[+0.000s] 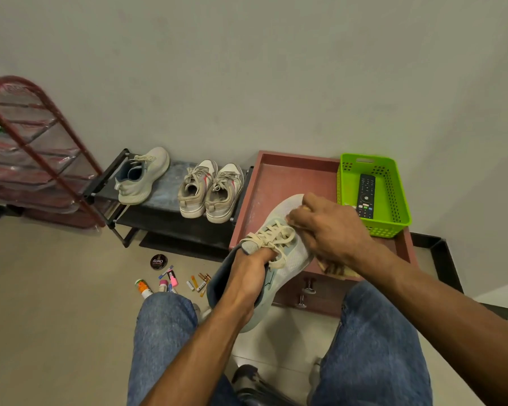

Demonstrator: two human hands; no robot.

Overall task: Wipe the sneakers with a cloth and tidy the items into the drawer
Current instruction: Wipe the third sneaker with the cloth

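My left hand [248, 276] is pushed into the opening of a pale grey sneaker [288, 247] and holds it up in front of the drawer unit. My right hand [326, 227] grips a beige striped cloth [335, 269] and presses it on the sneaker's toe and side. The matching grey sneaker [141, 175] stands on the low black shoe rack [165, 221]. A pair of beige sneakers [210, 190] sits next to it. The brown drawer unit [279, 177] has a tray-like top and knobs [305, 291] on its front.
A green perforated basket [393, 200] holding a black remote [365, 196] sits on the unit's right side. On the floor lie a polish tin [158, 261], small bottles [156, 285] and several markers [200, 282]. A red covered rack [33, 153] stands left. My knees in jeans fill the foreground.
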